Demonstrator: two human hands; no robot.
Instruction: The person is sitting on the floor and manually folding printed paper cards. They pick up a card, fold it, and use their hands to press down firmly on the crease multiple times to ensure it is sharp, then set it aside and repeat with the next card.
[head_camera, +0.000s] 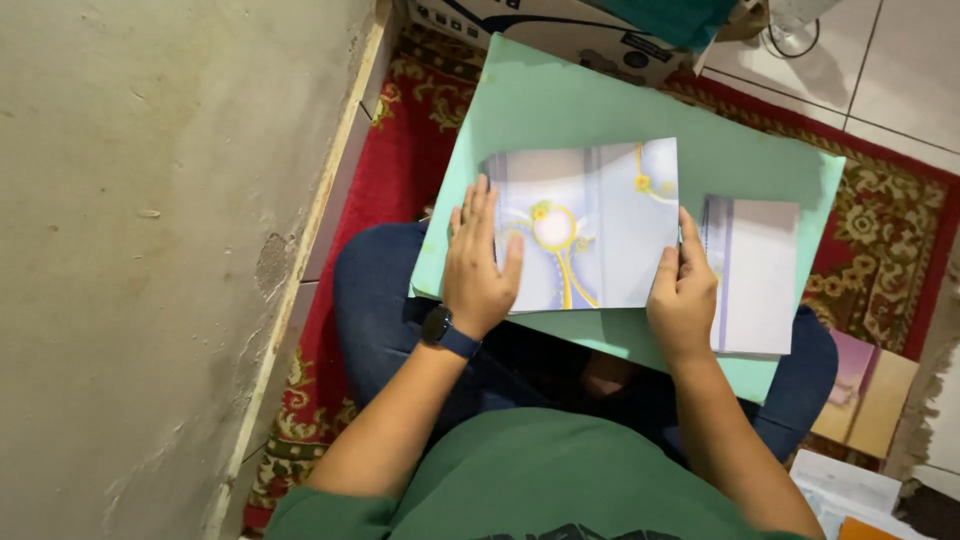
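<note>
The green shirt (540, 480) fills the near edge of the view, with both forearms reaching away from it over crossed legs in blue jeans (375, 300). To the left stands a rough grey wall (150, 250), its pale skirting running beside a red patterned rug (380, 170) that spreads under the seated person and out to the right, where white floor tiles (900, 70) begin at the far corner.

On the lap rests a large mint-green board (600, 100), tilted a little and serving as a work surface. On it lies a lilac patterned sheet (600, 230) with a yellow ornament (a round motif with curling lines), creased across its upper part. Just to its right sits a plainer pale folded sheet (755, 275) with a lilac stripe down its left edge.

The left hand (478, 265) lies flat with fingers spread, pressing on the left part of the patterned sheet; a dark smartwatch (445, 332) is on that wrist. The right hand (683, 285) pinches the sheet's lower right edge, thumb on top and fingers curled.

At the far edge a printed cardboard box (560, 30) touches the board. Near right, a few pink and tan paper squares (865, 385) lie on the rug, with some white papers (850, 490) nearer.
</note>
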